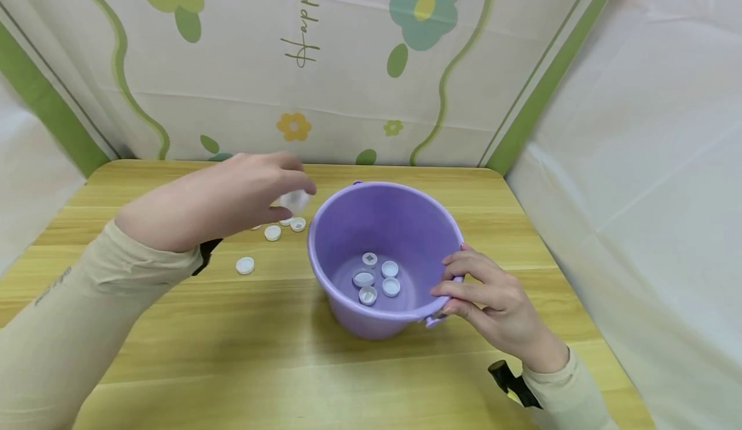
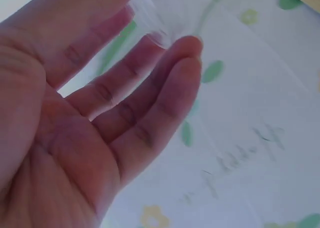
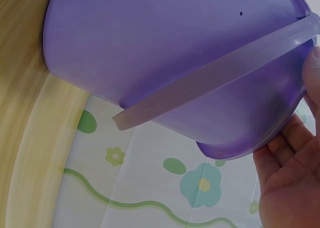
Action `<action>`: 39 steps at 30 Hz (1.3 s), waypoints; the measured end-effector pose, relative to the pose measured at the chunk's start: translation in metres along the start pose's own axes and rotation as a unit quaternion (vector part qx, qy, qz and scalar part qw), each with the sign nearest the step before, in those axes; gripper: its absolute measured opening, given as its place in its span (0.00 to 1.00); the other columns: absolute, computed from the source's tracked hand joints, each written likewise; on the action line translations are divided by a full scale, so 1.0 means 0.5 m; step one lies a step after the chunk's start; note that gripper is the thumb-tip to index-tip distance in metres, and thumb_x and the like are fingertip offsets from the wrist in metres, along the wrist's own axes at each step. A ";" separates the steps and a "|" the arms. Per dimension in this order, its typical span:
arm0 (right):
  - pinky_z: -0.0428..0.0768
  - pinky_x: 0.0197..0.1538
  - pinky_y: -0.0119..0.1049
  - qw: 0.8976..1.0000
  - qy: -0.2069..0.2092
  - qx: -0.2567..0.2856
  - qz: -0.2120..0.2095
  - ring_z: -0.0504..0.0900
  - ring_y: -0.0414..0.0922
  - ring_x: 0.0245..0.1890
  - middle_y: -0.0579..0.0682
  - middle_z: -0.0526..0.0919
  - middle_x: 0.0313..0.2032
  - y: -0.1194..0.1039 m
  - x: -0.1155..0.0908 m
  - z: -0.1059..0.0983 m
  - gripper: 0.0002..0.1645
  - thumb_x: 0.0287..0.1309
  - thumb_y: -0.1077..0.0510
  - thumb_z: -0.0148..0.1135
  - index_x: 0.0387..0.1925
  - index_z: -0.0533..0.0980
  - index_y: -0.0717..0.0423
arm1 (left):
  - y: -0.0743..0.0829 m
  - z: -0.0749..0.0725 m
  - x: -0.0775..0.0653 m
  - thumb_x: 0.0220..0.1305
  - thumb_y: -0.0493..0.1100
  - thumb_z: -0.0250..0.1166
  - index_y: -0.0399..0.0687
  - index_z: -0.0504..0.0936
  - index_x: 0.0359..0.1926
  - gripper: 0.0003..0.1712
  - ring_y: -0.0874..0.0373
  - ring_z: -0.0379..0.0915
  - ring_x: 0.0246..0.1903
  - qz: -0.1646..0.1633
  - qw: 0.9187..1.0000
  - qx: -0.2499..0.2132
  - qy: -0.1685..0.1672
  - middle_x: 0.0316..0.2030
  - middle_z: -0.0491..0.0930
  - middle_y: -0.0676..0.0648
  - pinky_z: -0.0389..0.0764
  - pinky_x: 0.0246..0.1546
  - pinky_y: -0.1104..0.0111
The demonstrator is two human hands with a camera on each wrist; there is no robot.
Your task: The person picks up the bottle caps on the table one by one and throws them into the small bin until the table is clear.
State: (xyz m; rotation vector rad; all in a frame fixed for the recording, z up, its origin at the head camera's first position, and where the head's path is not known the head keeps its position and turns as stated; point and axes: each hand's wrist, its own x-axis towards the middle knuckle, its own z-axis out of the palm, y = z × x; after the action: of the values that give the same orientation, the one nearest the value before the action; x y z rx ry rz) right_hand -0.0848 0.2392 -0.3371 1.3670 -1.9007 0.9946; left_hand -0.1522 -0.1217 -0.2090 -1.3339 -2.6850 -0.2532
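Observation:
My left hand [image 1: 246, 192] is over the table, left of the purple bucket [image 1: 371, 224], apart from its rim. Between thumb and fingertips it pinches a small clear, whitish round container [image 1: 294, 201], blurred; part of this container [image 2: 162, 17] shows at the top of the left wrist view. My right hand [image 1: 495, 298] grips the bucket's right rim, fingers over the edge and thumb outside. Several small round white containers [image 1: 391, 287] lie on the bucket's floor. In the right wrist view the bucket's handle [image 3: 200, 82] hangs along its outer wall.
Several more small round white pieces [image 1: 245, 265] lie on the wooden table [image 1: 243, 353] left of the bucket, some partly hidden by my left hand. A floral-printed cloth [image 1: 348, 95] hangs at the table's far edge, and white cloth [image 1: 637, 224] at the right side.

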 end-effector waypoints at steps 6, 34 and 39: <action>0.63 0.69 0.51 1.000 -0.002 -0.006 0.003 0.77 0.51 0.51 0.57 0.81 0.38 0.000 -0.001 0.001 0.13 0.65 0.54 0.62 0.38 0.85 0.60 | 0.049 -0.021 0.047 0.53 0.33 0.76 0.49 0.84 0.48 0.20 0.52 0.78 0.38 0.046 0.998 0.011 -0.031 0.44 0.77 0.48 0.81 0.38 0.61; 0.63 0.69 0.50 1.000 -0.001 -0.001 -0.004 0.77 0.51 0.49 0.57 0.81 0.37 -0.005 0.015 0.006 0.13 0.65 0.55 0.62 0.38 0.85 0.61 | 0.054 0.044 0.142 0.54 0.32 0.74 0.49 0.85 0.43 0.15 0.53 0.73 0.37 0.100 0.989 0.015 -0.105 0.38 0.77 0.48 0.77 0.41 0.65; 0.63 0.69 0.50 1.000 -0.002 -0.002 -0.003 0.77 0.51 0.49 0.56 0.80 0.37 -0.004 0.013 0.008 0.12 0.65 0.55 0.62 0.38 0.85 0.60 | 0.046 0.055 0.148 0.55 0.31 0.72 0.49 0.85 0.42 0.14 0.52 0.73 0.39 0.102 0.989 0.024 -0.103 0.39 0.77 0.47 0.76 0.44 0.64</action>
State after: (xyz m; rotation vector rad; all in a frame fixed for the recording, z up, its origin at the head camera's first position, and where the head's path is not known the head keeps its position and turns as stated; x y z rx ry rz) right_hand -0.0848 0.2322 -0.3334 1.3733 -1.8994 0.9857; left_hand -0.1793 -0.0449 -0.2193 -1.6876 -2.6646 -0.0289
